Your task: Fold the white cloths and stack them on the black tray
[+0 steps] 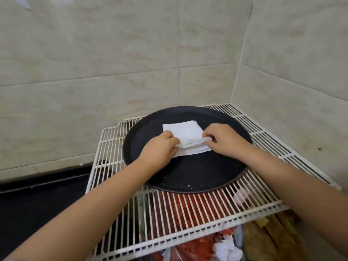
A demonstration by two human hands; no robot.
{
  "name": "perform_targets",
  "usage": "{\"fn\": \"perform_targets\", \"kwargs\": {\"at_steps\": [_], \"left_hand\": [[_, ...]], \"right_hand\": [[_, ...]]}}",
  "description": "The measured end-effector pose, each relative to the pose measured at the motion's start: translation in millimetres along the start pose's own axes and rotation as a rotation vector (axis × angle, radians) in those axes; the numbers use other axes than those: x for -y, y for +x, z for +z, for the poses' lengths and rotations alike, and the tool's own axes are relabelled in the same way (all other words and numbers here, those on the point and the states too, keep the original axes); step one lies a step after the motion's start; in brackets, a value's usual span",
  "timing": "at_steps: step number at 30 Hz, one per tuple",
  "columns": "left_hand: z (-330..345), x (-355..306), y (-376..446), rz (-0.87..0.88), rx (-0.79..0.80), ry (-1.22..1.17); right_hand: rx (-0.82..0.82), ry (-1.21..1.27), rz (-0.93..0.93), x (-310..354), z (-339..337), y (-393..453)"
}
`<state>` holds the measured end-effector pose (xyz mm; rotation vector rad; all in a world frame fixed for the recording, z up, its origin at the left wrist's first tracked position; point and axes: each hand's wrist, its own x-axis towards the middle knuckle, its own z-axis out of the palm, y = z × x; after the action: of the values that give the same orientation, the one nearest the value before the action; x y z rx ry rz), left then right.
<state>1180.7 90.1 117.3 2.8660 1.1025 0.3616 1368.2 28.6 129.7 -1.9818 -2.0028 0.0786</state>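
Observation:
A round black tray [188, 174] sits on a white wire rack. Folded white cloths [185, 132] lie in a small stack on the far half of the tray. My left hand [160, 149] grips the stack's near left corner with curled fingers. My right hand [224, 138] pinches the near right edge of the top layers, which are lifted slightly. The near half of the tray is bare apart from a few crumbs.
The white wire rack [188, 219] stands in a corner of tiled walls [113, 63]. Red plastic bags [188, 247], crumpled white material and wooden pieces lie beneath it. A dark counter [37, 200] lies to the left.

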Motion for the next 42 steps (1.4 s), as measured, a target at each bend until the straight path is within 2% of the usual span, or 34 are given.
{"fn": "perform_targets", "kwargs": {"at_steps": [3, 11, 15, 19, 22, 30, 35, 42], "left_hand": [[3.1, 1.2, -2.7, -0.021, 0.011, 0.036], [-3.3, -2.6, -20.5, -0.088, 0.103, 0.130], [-29.9, 10.8, -49.3, -0.257, 0.070, 0.175], [-78.2, 56.6, -114.9, -0.446, -0.039, 0.181], [-114.1, 98.6, -200.2, -0.608, -0.093, 0.201], [-177.4, 154.2, -487.9, -1.075, -0.185, 0.414], [-193.5, 172.7, -651.6, -1.419, -0.164, 0.407], [-198.6, 213.3, -806.6, -1.688, -0.120, 0.376]], "right_hand": [[0.120, -0.096, 0.007, -1.0, 9.9, -1.3], [0.288, -0.342, 0.094, 7.0, 1.2, -5.1], [0.247, -0.428, 0.093, 53.0, -20.8, -5.2], [0.043, -0.269, -0.121, 152.5, -18.3, 8.2], [-0.008, -0.164, -0.310, 252.4, 5.5, 8.7], [0.121, -0.032, -0.702, 528.6, 78.4, -61.9], [0.205, -0.041, -0.951, 673.8, 123.1, -123.5], [0.278, 0.015, -1.158, 832.1, 191.4, -166.5]]}}
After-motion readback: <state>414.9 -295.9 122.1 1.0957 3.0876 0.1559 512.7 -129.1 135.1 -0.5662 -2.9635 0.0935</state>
